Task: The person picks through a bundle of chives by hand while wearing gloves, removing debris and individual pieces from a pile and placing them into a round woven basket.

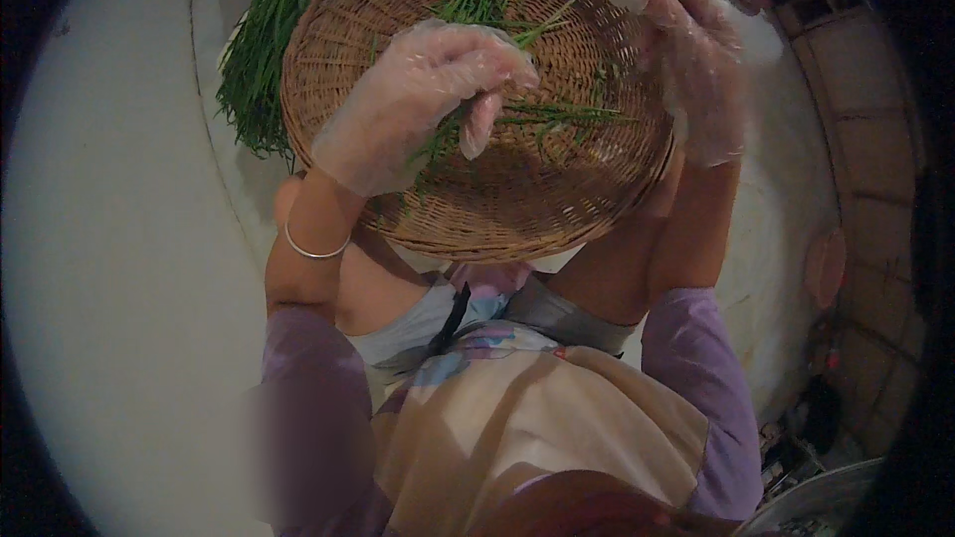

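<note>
My left hand [440, 93], in a clear plastic glove, is above a round woven wicker basket [477, 227]. Its fingers are curled around a small bunch of thin green stalks [548, 26], probably chives; pale ends stick out past the knuckles and green leaves hang below the palm. Over the basket's right rim is my right hand [694, 52], also gloved, with bent fingers. Whether anything thin sits between those fingers is not visible. Inside the basket lie a cut green clump [477, 0] near the far side and loose stalks [567, 115] toward the middle.
A large bundle of long green leaves [261, 82] lies beside the basket on the left. The basket rests at my knees. Pale floor [134, 239] spreads to the left. At right are brown tiles [869, 156], a pinkish round object [826, 268] and a metal basin's rim [813, 488].
</note>
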`<action>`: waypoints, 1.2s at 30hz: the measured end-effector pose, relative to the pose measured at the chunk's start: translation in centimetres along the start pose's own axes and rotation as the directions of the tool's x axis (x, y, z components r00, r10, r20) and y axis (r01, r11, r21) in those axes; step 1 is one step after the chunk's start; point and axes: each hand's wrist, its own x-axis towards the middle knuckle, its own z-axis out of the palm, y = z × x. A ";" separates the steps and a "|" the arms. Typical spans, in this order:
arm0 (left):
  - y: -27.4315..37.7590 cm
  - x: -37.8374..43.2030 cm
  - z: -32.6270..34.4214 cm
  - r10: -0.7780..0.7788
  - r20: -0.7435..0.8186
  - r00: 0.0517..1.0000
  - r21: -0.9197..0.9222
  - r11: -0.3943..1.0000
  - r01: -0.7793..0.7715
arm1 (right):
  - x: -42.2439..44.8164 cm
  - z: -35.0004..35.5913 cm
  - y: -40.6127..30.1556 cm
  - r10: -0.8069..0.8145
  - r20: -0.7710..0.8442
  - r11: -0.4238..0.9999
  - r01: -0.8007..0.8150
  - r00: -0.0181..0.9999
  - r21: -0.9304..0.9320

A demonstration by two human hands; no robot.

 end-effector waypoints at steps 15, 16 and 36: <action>-0.2 0.6 -0.2 0.018 0.110 0.994 0.029 0.999 -0.022 | -1.4 3.8 -2.1 -0.073 0.183 0.996 0.082 0.980 -0.046; -0.1 0.6 -0.3 0.030 0.136 0.990 0.060 0.997 -0.039 | -1.2 3.5 -1.9 -0.019 0.102 0.997 0.026 0.995 -0.070; -0.8 0.8 -0.6 0.204 0.203 0.958 0.156 0.959 -0.237 | -1.1 2.7 -1.4 0.027 0.144 0.995 -0.040 0.989 0.088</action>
